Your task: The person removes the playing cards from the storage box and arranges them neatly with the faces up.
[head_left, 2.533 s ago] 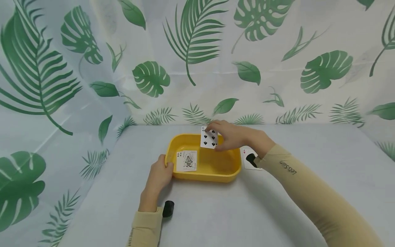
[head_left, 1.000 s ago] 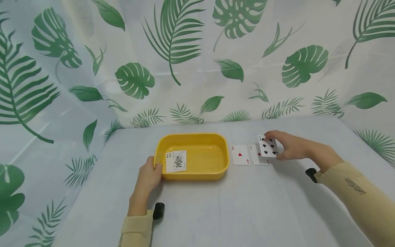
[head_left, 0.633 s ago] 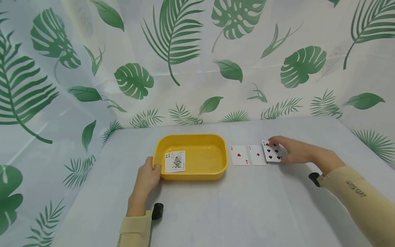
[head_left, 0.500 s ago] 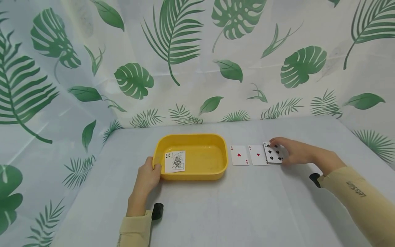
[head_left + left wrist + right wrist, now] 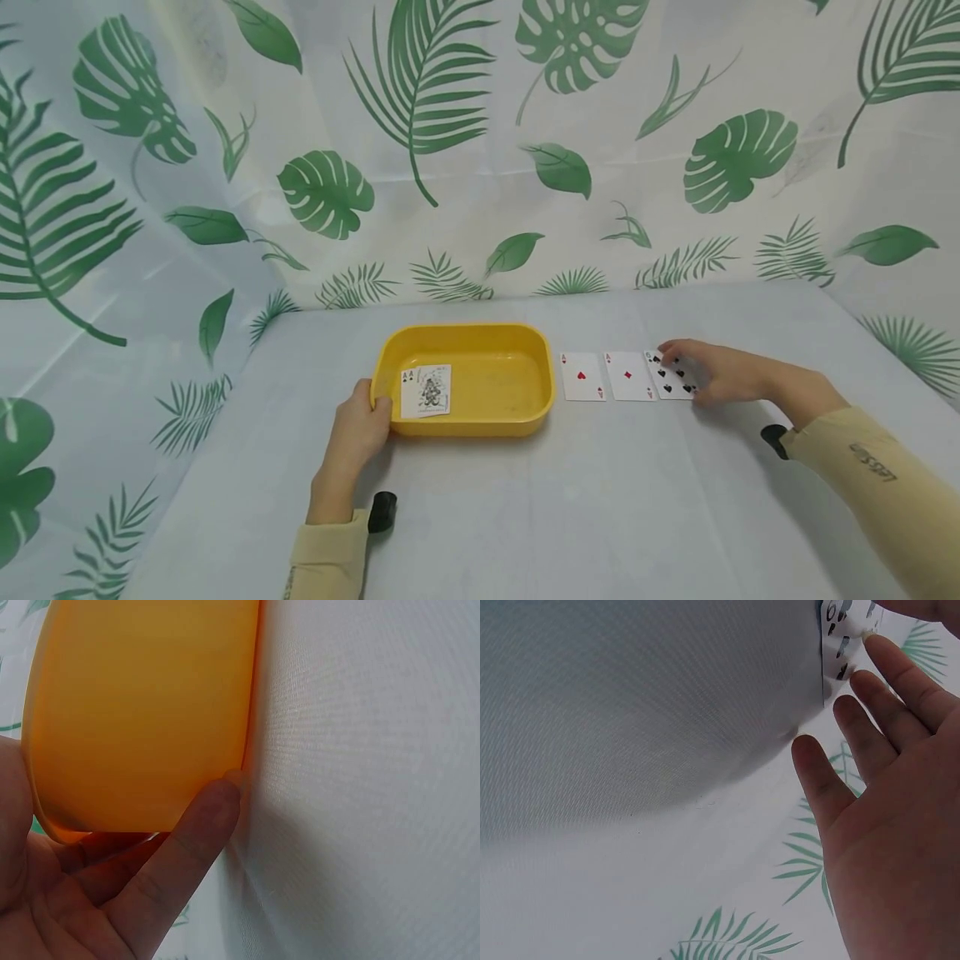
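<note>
Six (image 5: 667, 381) has moved down and off diamond ace (image 5: 627, 385); now appears nearly flat on surface (image 5: 570, 500), under right grip (image 5: 727, 373), which pinches its edges. Ace beyond six, left of this grip. Left grip (image 5: 360, 427) clamped on tray (image 5: 472, 428) end. Risk: finger dragging at release could slide six over ace.

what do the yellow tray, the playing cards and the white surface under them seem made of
Yellow tray: likely molded plastic, smooth with a soft sheen, judging by its even color and rounded corners.
Playing cards: thin and flat with crisp printing, so probably coated paper, though plastic is possible.
White surface: matte, likely woven cloth; the wrist views show a fine, weave-like texture.
</note>
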A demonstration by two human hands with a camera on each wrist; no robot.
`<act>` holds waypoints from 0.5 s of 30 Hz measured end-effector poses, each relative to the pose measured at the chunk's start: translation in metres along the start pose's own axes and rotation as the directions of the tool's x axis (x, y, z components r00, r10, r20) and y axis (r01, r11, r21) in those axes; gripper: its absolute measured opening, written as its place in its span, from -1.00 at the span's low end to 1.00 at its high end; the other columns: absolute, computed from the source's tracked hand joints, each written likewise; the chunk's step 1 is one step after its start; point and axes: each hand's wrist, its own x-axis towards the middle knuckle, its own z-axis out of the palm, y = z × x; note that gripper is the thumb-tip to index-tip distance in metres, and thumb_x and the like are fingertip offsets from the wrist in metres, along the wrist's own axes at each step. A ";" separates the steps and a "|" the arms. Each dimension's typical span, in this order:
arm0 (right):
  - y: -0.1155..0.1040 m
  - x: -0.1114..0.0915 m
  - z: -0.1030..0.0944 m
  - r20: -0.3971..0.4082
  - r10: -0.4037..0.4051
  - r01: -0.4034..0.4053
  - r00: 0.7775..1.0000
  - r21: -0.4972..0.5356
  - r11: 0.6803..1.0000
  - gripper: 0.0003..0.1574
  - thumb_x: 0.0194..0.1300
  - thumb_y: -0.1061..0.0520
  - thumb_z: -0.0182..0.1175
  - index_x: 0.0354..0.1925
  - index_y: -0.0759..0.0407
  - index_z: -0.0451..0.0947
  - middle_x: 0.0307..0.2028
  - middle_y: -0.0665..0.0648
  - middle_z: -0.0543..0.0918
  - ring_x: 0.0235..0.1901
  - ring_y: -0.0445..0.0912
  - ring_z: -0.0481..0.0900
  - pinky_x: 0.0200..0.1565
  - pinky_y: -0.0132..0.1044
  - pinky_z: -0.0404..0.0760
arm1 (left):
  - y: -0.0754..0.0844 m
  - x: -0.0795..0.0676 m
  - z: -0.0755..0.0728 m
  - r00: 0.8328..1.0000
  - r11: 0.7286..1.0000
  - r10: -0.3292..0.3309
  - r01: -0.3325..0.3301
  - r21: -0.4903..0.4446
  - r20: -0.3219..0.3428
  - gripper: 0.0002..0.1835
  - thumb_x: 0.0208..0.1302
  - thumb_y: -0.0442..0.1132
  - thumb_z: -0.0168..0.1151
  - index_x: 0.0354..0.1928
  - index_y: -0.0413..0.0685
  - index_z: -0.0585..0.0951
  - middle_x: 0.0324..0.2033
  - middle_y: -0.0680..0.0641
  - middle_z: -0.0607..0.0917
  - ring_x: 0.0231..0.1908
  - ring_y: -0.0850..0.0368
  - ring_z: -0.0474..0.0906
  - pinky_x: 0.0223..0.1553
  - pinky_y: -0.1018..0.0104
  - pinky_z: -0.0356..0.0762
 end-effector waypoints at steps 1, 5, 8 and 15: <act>0.000 0.000 0.000 0.003 -0.002 0.002 1.000 0.001 1.000 -0.34 -0.07 0.38 0.30 0.08 0.17 0.47 0.36 0.34 0.34 0.33 0.35 0.24 0.22 0.27 0.23 | 0.000 0.000 0.000 1.000 1.000 0.000 0.000 0.001 0.000 -0.58 0.45 -0.22 -0.14 0.23 -0.32 0.35 -0.19 -0.20 0.56 -0.29 -0.03 0.47 -0.28 0.19 0.46; 0.000 -0.001 0.000 0.005 -0.014 0.014 1.000 0.001 1.000 -0.35 -0.07 0.39 0.28 0.07 0.15 0.47 0.36 0.33 0.34 0.33 0.35 0.24 0.21 0.26 0.24 | -0.001 0.000 0.000 1.000 1.000 0.005 -0.004 0.002 -0.007 -0.58 0.44 -0.22 -0.15 0.22 -0.32 0.36 -0.21 -0.20 0.56 -0.31 -0.03 0.47 -0.30 0.19 0.45; 0.000 -0.002 0.000 0.004 -0.020 0.020 1.000 0.002 1.000 -0.34 -0.08 0.40 0.26 0.08 0.15 0.46 0.37 0.33 0.33 0.33 0.34 0.24 0.21 0.26 0.24 | -0.001 0.000 0.000 1.000 1.000 0.010 -0.010 0.003 -0.011 -0.58 0.44 -0.22 -0.15 0.22 -0.33 0.36 -0.22 -0.20 0.56 -0.31 -0.02 0.47 -0.31 0.19 0.44; 0.000 -0.003 0.001 0.006 -0.014 0.014 1.000 -0.007 1.000 -0.34 -0.07 0.37 0.29 0.09 0.17 0.46 0.36 0.35 0.34 0.33 0.36 0.23 0.22 0.27 0.23 | 0.000 0.000 0.000 1.000 1.000 0.009 -0.009 0.001 -0.005 -0.58 0.44 -0.22 -0.15 0.22 -0.32 0.36 -0.21 -0.20 0.57 -0.31 -0.02 0.47 -0.28 0.18 0.45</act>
